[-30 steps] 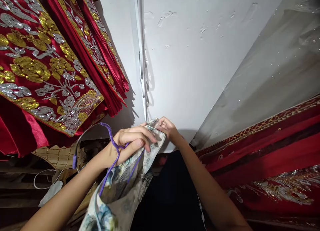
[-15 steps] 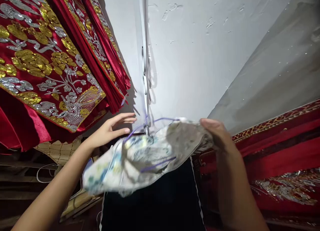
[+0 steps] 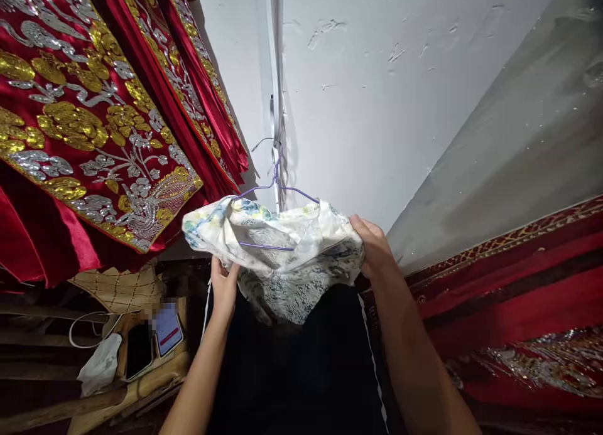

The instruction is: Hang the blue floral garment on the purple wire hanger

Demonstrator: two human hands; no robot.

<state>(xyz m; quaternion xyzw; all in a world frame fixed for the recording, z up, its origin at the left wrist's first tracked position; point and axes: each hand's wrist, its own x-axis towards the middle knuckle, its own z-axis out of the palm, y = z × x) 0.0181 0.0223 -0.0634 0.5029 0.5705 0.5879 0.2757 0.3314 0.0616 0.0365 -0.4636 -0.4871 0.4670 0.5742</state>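
A white floral shirt (image 3: 287, 290) with blue and yellow print hangs on a purple wire hanger (image 3: 301, 193), its collar opening facing me. The hanger's hook reaches up to a white metal rod (image 3: 274, 64) on the wall; whether it is hooked there I cannot tell. My left hand (image 3: 224, 287) pinches the shirt's near edge on the left, thumb and fingers closed on the cloth. At the right shoulder, my right hand (image 3: 374, 243) grips the fabric, its fingertips partly hidden behind it.
Red cloths with gold and silver sequins (image 3: 94, 121) hang at upper left. Two phones (image 3: 140, 350) and a crumpled white tissue (image 3: 100, 363) lie on a wooden bamboo seat (image 3: 155, 381) at lower left. More red embroidered fabric (image 3: 518, 309) is on the right, below a grey sheet (image 3: 494, 127).
The shirt has swung from a tilted, blurred position to nearly level, facing me. My left hand, open and apart before, has come down and taken hold of the shirt's left side.
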